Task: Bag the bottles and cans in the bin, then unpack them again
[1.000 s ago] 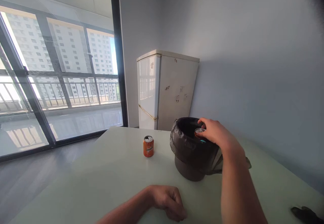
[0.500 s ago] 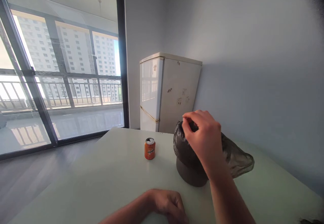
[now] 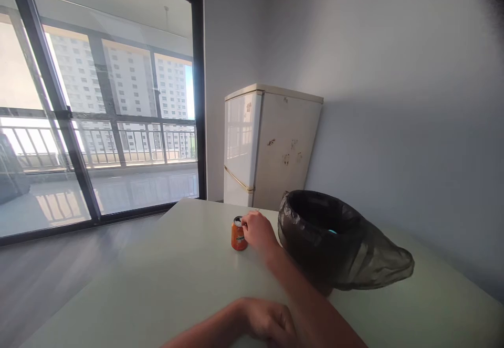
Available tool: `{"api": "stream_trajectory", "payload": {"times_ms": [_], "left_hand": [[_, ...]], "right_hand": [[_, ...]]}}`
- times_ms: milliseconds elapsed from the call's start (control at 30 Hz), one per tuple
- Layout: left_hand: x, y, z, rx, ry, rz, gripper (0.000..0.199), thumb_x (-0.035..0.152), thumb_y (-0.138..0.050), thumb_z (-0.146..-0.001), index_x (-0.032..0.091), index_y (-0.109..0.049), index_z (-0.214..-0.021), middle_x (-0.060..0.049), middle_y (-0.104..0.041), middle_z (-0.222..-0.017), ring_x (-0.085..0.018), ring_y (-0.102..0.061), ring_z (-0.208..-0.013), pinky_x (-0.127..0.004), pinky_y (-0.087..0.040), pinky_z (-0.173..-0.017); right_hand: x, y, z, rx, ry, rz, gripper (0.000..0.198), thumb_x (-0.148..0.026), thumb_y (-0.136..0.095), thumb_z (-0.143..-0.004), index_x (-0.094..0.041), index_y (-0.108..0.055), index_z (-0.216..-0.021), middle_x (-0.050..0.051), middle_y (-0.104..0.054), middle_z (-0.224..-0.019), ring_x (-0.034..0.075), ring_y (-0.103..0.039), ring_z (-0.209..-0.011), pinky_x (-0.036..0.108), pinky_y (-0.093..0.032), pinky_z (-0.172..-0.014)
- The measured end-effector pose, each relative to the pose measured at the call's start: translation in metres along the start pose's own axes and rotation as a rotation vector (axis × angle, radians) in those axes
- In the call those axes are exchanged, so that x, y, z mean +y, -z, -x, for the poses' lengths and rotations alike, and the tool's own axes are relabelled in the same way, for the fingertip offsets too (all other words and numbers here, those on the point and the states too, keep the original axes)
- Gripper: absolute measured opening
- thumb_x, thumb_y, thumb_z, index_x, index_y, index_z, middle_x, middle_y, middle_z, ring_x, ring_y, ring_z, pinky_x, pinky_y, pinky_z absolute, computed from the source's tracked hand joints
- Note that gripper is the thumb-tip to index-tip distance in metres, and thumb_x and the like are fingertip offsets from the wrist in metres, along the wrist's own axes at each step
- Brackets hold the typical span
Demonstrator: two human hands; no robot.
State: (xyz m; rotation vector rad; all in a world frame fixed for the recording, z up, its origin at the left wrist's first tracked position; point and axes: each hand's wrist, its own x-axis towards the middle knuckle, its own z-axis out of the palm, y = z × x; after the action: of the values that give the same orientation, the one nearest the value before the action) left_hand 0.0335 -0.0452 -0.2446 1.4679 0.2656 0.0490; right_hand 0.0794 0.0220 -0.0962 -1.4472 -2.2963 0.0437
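Observation:
An orange soda can with an opened top stands upright on the pale table. My right hand reaches across to it, fingers curled and closed at the upper right of its rim; the far fingertips are partly hidden. At the near edge my left hand rests on the table in a loose fist, and nothing shows in it. Right of the can is a trash bin lined with a black plastic bag, its mouth open. A small turquoise thing shows inside the bag.
The bag's loose end spreads over the table to the right. Behind the table stands an old white fridge against the grey wall. A dark-framed glass door is at the left, with a balcony beyond.
My right hand has moved left and down from above the bin to the can, uncovering the bin's mouth. My left hand stays in place. The view has shifted slightly left.

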Motion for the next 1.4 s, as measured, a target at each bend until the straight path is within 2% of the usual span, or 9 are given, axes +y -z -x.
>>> {"api": "stream_trajectory", "payload": {"times_ms": [167, 433, 533, 667, 767, 867, 967, 1100, 1400], "left_hand": [[-0.001, 0.001, -0.001, -0.015, -0.014, -0.014, 0.068, 0.079, -0.083, -0.057, 0.015, -0.06, -0.05, 0.0, -0.048, -0.048, -0.011, -0.041, -0.044, -0.027, -0.036, -0.043], [0.002, 0.0, 0.001, -0.006, -0.019, -0.019, 0.064, 0.067, -0.084, -0.067, 0.017, -0.051, -0.045, 0.002, -0.039, -0.046, -0.008, -0.032, -0.046, -0.026, -0.026, -0.042], [0.0, 0.0, 0.001, 0.034, -0.022, -0.016, 0.068, 0.078, -0.084, -0.055, 0.016, -0.057, -0.05, 0.002, -0.043, -0.046, -0.009, -0.035, -0.044, -0.026, -0.028, -0.039], [0.002, -0.003, 0.007, 0.068, 0.031, -0.005, 0.07, 0.081, -0.085, -0.047, 0.015, -0.064, -0.057, 0.001, -0.049, -0.049, -0.01, -0.04, -0.042, -0.026, -0.03, -0.037], [0.008, -0.004, 0.013, 0.108, 0.048, 0.034, 0.063, 0.075, -0.085, -0.057, 0.016, -0.064, -0.056, 0.002, -0.044, -0.046, -0.009, -0.036, -0.038, -0.026, -0.025, -0.034], [0.01, -0.002, 0.012, 0.08, 0.019, 0.028, 0.061, 0.074, -0.085, -0.061, 0.015, -0.067, -0.061, 0.0, -0.051, -0.049, -0.011, -0.044, -0.039, -0.027, -0.032, -0.035], [0.007, 0.003, 0.008, 0.079, 0.02, -0.029, 0.069, 0.081, -0.083, -0.053, 0.015, -0.068, -0.062, -0.002, -0.055, -0.052, -0.013, -0.047, -0.041, -0.027, -0.036, -0.036], [0.003, 0.009, 0.005, 0.096, -0.006, -0.09, 0.071, 0.084, -0.08, -0.055, 0.015, -0.063, -0.057, 0.0, -0.048, -0.047, -0.01, -0.042, -0.04, -0.025, -0.032, -0.034], [0.013, 0.004, 0.011, 0.113, 0.007, -0.091, 0.072, 0.084, -0.079, -0.056, 0.017, -0.056, -0.049, 0.003, -0.037, -0.041, -0.006, -0.031, -0.035, -0.023, -0.024, -0.03]], "right_hand": [[0.003, -0.009, -0.001, -0.031, 0.008, -0.013, 0.019, -0.009, -0.057, -0.091, -0.019, -0.073, -0.087, 0.007, -0.072, -0.099, 0.019, -0.065, -0.099, 0.025, -0.04, -0.077], [-0.008, 0.001, 0.005, -0.026, 0.064, -0.064, 0.021, 0.002, -0.057, -0.081, -0.015, -0.063, -0.091, 0.007, -0.067, -0.103, 0.018, -0.061, -0.1, 0.024, -0.042, -0.077], [-0.021, 0.032, 0.015, 0.064, 0.099, -0.108, 0.022, 0.001, -0.053, -0.084, -0.017, -0.06, -0.093, 0.006, -0.064, -0.103, 0.018, -0.059, -0.1, 0.024, -0.043, -0.077], [-0.028, 0.103, 0.042, 0.366, 0.169, -0.181, 0.017, -0.005, -0.047, -0.093, -0.02, -0.054, -0.089, 0.004, -0.059, -0.096, 0.017, -0.056, -0.085, 0.027, -0.043, -0.075], [-0.008, 0.157, 0.067, 0.628, 0.175, -0.108, 0.014, -0.012, -0.046, -0.097, -0.02, -0.054, -0.088, 0.004, -0.058, -0.091, 0.018, -0.055, -0.082, 0.029, -0.042, -0.075], [0.032, 0.192, 0.086, 0.743, 0.074, 0.054, 0.01, -0.014, -0.053, -0.092, -0.021, -0.055, -0.085, 0.003, -0.06, -0.087, 0.018, -0.055, -0.078, 0.03, -0.04, -0.072], [0.077, 0.201, 0.09, 0.718, -0.083, 0.172, 0.011, -0.013, -0.056, -0.087, -0.021, -0.056, -0.08, 0.002, -0.062, -0.083, 0.017, -0.053, -0.069, 0.03, -0.036, -0.066], [0.119, 0.19, 0.076, 0.528, -0.277, 0.246, 0.016, -0.012, -0.053, -0.086, -0.021, -0.057, -0.074, 0.002, -0.064, -0.078, 0.016, -0.049, -0.062, 0.03, -0.032, -0.062], [0.138, 0.168, 0.051, 0.293, -0.357, 0.196, 0.014, -0.012, -0.057, -0.082, -0.02, -0.063, -0.071, 0.004, -0.066, -0.072, 0.015, -0.053, -0.061, 0.028, -0.03, -0.061]]}}
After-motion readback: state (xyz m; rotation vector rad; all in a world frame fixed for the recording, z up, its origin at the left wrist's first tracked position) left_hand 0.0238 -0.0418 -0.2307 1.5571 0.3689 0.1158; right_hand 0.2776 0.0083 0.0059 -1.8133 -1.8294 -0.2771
